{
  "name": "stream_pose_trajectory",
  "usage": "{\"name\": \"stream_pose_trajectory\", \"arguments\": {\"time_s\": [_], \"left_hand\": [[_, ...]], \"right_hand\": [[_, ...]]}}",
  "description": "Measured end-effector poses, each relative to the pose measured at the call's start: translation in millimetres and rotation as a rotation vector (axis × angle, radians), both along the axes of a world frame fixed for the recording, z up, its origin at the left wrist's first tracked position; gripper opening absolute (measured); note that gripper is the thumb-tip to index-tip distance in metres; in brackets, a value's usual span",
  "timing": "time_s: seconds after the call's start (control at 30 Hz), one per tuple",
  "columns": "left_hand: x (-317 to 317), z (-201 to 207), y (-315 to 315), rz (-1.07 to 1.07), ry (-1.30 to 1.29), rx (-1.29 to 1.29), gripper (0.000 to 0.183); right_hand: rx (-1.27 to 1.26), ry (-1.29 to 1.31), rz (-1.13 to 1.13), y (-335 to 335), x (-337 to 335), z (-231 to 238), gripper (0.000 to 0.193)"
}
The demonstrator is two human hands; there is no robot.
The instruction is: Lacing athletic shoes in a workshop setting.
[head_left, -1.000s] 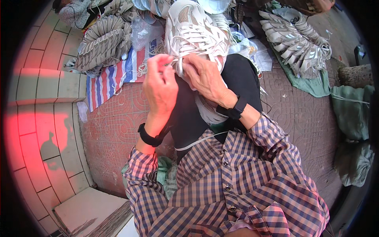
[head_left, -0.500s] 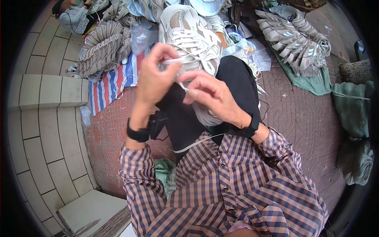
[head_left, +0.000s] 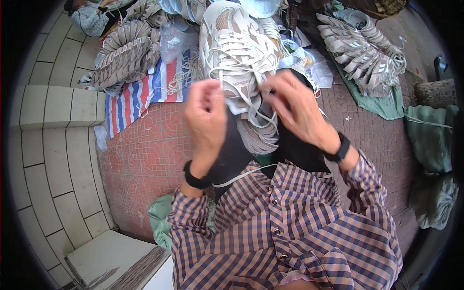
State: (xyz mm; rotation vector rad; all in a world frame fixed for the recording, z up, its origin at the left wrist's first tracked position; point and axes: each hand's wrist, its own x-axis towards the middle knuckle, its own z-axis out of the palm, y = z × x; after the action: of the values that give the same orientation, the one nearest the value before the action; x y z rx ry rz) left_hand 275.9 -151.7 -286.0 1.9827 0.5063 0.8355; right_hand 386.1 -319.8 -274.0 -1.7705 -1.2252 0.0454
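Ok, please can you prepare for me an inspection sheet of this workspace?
Surface: red-brown patterned paving; striped sheet at left.
Work things: white-and-beige shoe, with white laces across it.
Clutter: shoe stacks at left and right; clear plastic bag.
Grips: left grip by the shoe's left side, fingers curled; right grip by its right side; hold on laces unclear.
Cables: nothing clearly seen; a white cord crosses the lap.
Surroundings: pale tiles left, green sack right.

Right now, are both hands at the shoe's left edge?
No: the left hand is at the left edge of the shoe, the right hand at its right.
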Motion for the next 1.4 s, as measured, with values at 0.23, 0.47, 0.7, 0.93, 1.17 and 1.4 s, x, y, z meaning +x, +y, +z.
{"name": "stream_pose_trajectory", "arguments": {"time_s": [0.23,0.47,0.7,0.93,1.17,1.4], "left_hand": [[31,-1,-29,-0.103,0.293,-0.022,0.022],[29,0,-33,-0.207,0.296,-0.216,0.012],[-36,19,-28,-0.722,0.396,-0.296,0.004],[-20,-20,49,0.054,0.069,-0.188,0.031],[14,-29,62,-0.057,0.256,0.029,0.035],[14,-3,59,-0.183,0.032,-0.266,0.036]], "right_hand": [[-0.142,-0.553,-0.057,44,28,11,0.029],[-0.280,-0.593,-0.133,13,32,4,0.018],[0.014,-0.163,-0.177,21,29,-14,0.011],[0.242,-0.239,-0.100,61,43,9,0.012],[-0.308,-1.070,0.084,166,85,19,0.025],[-0.344,-0.892,0.374,54,21,85,0.023]]}}
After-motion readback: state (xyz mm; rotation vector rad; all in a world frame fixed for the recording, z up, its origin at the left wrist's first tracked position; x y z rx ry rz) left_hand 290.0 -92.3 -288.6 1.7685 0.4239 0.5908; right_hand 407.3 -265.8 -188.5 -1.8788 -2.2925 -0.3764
